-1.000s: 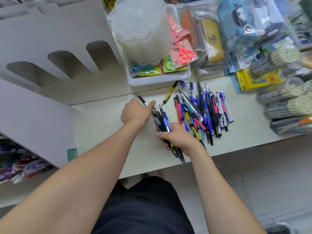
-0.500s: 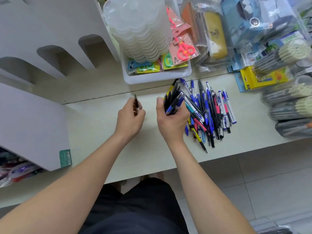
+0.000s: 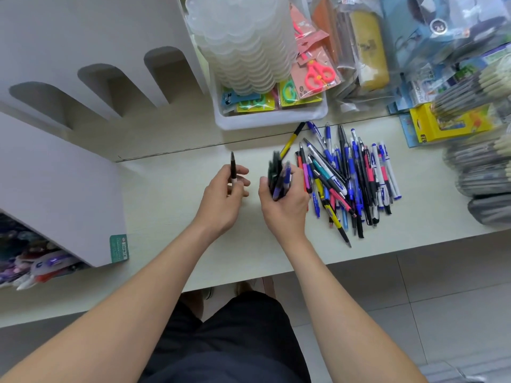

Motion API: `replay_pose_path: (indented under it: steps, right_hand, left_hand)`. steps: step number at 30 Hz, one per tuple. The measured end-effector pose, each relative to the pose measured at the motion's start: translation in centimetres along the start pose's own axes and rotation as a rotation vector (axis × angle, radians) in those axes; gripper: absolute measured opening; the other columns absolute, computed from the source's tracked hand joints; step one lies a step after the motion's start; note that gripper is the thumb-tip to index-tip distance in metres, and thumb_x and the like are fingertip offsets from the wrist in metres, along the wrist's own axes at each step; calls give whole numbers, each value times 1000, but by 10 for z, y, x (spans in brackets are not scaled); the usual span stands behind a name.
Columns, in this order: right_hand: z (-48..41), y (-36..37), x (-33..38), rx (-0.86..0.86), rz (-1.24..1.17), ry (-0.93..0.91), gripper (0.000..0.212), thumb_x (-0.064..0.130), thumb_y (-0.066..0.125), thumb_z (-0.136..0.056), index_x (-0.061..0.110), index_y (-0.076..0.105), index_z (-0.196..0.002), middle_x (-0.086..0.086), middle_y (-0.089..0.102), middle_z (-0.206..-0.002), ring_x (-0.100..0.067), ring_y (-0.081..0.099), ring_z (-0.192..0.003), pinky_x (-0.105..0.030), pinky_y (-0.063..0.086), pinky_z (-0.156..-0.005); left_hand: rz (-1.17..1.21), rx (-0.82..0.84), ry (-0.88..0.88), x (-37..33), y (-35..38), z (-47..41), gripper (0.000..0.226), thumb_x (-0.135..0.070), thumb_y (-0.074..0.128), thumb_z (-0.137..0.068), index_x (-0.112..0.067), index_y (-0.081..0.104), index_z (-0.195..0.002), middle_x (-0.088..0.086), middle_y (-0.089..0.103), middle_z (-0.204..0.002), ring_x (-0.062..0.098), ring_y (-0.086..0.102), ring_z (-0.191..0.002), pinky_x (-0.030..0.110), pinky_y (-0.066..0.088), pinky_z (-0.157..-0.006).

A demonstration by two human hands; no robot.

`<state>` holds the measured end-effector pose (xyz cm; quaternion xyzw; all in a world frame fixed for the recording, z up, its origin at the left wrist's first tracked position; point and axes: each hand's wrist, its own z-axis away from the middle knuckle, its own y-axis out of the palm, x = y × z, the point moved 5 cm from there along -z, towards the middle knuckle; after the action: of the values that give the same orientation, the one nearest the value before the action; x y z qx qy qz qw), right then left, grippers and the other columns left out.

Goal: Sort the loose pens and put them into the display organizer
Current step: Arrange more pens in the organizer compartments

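Note:
My left hand [image 3: 224,200] pinches a single black pen [image 3: 233,167], held upright above the white table [image 3: 166,205]. Just to its right, my right hand [image 3: 283,205] grips a bundle of dark and blue pens [image 3: 278,176], tips pointing away from me. A pile of loose pens [image 3: 351,178] in blue, black, pink, yellow and teal lies on the table right of that hand. The white display organizer [image 3: 83,87] with arched slots stands at the far left; its lower shelf holds more pens [image 3: 30,261].
A white bin [image 3: 271,117] with stacked clear containers and packaged scissors stands behind the pile. Bagged stationery, a yellow box [image 3: 445,124] and bundles of pencils [image 3: 481,172] crowd the right side. The table's front edge runs below my hands, tiled floor beyond.
My right hand lifted the bundle off the table and turned it upright. My left hand drew one black pen out of it and moved a little left, apart from the bundle.

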<state>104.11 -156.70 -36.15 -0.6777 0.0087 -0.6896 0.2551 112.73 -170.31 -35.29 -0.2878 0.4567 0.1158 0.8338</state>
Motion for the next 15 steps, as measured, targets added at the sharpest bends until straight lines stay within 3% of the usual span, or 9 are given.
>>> replay_pose_path:
  steps: [3, 6, 8, 10, 12, 15]
  right_hand:
    - [-5, 4, 10, 112, -86, 163, 12, 29, 70, -100, 21, 62, -105, -5, 72, -85, -21, 74, -75, -49, 61, -74]
    - [-2, 10, 25, 298, -192, 235, 15, 33, 66, -102, 25, 63, -116, -8, 73, -90, -23, 75, -75, -52, 64, -70]
    - [6, 13, 36, 367, -261, 260, 19, 39, 64, -104, 31, 65, -121, -3, 74, -101, -19, 75, -90, -46, 64, -79]
    - [15, 13, 46, 406, -287, 251, 20, 40, 63, -105, 34, 65, -125, 2, 74, -114, -7, 71, -107, -33, 59, -93]
    - [23, 9, 56, 426, -261, 249, 23, 36, 65, -105, 29, 63, -127, 1, 72, -116, 1, 69, -102, -20, 55, -88]
    - [34, 3, 71, 432, -238, 255, 19, 26, 66, -104, 20, 63, -121, -1, 72, -105, -3, 71, -86, -19, 55, -71]
  left_hand:
    - [142, 74, -109, -12, 4, 10, 37, -10, 43, -104, -33, 67, -119, -12, 69, -123, 10, 67, -103, 24, 46, -79]
    - [345, 136, -176, -26, 8, 21, 44, -16, 37, -102, -32, 72, -125, -9, 72, -111, 10, 56, -85, 24, 43, -71]
    - [573, 178, -219, -37, 8, 30, 45, -30, 37, -104, -21, 72, -129, 1, 72, -106, 18, 58, -84, 30, 45, -69]
    - [744, 239, -261, -46, 6, 39, 53, -35, 29, -108, -17, 71, -134, 4, 74, -125, 25, 67, -106, 37, 50, -87]
    - [763, 323, -259, -55, 0, 49, 59, -37, 21, -110, -17, 68, -139, 3, 73, -132, 20, 68, -114, 35, 49, -97]
    - [620, 368, -240, -59, -11, 64, 57, -37, 25, -107, -14, 70, -133, 2, 71, -116, 20, 58, -95, 35, 45, -85]
